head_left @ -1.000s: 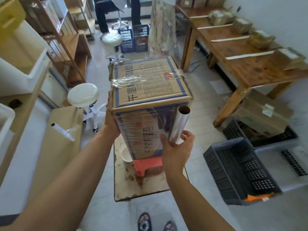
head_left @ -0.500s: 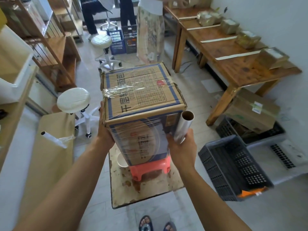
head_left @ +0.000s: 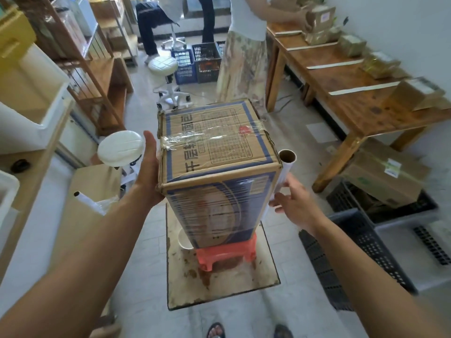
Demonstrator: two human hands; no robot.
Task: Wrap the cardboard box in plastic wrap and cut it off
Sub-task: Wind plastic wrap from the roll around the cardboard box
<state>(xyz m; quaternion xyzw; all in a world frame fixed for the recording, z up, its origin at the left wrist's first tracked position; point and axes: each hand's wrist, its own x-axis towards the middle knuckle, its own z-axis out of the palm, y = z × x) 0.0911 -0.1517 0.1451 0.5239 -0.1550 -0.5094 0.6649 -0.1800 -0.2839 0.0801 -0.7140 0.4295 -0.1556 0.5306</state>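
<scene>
Nearby, grey crate [head_left: 361, 252], white stool [head_left: 120, 147], left hand [head_left: 148, 162] open-palmed on cardboard box [head_left: 214, 147], right hand [head_left: 295, 203] grip round wrap roll [head_left: 286, 167]

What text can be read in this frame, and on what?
"千层" (likely; blue print seen sideways, the characters after it unsure): top of the cardboard box.
Fine-print grid and red mark on the box top: too small to read.
Large print on the box front, under the plastic wrap: blurred.
White label on the brown carton under the wooden table: too small to read.
</scene>
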